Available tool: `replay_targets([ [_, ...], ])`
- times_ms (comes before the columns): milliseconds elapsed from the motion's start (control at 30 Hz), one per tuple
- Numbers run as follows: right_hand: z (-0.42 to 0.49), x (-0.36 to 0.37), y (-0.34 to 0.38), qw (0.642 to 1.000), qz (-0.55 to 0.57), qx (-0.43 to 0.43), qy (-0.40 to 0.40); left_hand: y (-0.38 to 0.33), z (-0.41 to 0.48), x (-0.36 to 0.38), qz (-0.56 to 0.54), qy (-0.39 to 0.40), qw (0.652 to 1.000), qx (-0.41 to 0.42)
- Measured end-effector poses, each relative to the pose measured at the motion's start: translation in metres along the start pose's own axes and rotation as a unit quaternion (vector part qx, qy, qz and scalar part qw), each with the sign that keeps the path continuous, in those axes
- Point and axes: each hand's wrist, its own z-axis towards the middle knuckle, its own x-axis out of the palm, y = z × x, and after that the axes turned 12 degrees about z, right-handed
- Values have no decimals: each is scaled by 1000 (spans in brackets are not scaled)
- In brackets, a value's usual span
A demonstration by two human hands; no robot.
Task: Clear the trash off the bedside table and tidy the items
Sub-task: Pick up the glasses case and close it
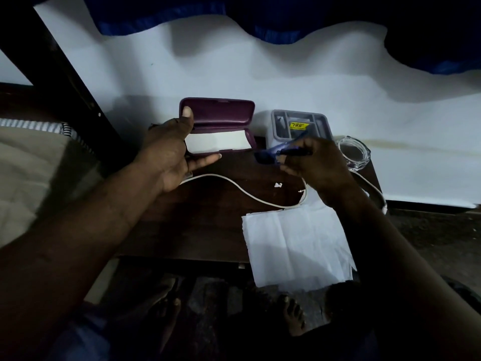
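Glasses: You hold a pair of blue-framed glasses [270, 153] just above the back of the bedside table [208, 225], between the case and the grey tray.
Right hand: Your right hand [317, 165] pinches the glasses, its fingers curled around the dark arms and the lenses pointing left.
Glasses case: A maroon glasses case [221, 118] sits open at the back of the table, left of the glasses, with its lid standing up against the wall.
Cloth: A white cloth [218, 142] lies flat inside the base of the case.
Left hand: Your left hand [166, 155] steadies the left end of the case. The thumb is straight and presses on the lid, and a straight finger lies along the front edge of the base. It is not closed around the case.
Tissue: A white sheet of tissue [296, 246] lies at the front right of the table and hangs over its edge.
Scraps: Small white scraps [278, 185] sit on the dark wood, between the glasses and the tissue.
Cable: A white cable [242, 188] curves across the middle of the table, under both hands.
Grey tray: A grey divided tray [299, 126] with a yellow label stands just right of the case.
Glass dish: A clear glass dish [355, 155] sits at the back right corner.
Surroundings: A white wall [260, 71] rises behind, and a blue curtain [260, 16] hangs above.
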Motion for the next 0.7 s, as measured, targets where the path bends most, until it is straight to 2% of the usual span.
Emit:
replay_targets([
  [167,-4,-1,15,983,184,-6,19,3,-1,3,7,-8,1000,-5],
  [333,-8,-2,23,971,218,-85,50,2,-3,2,6,-15,1000,-11],
  [533,-11,15,19,973,68,-196,102,4,-8,11,31,46,997,-45],
  [700,-10,26,12,962,-45,-263,58,5,-11,14,37,95,992,-71],
])
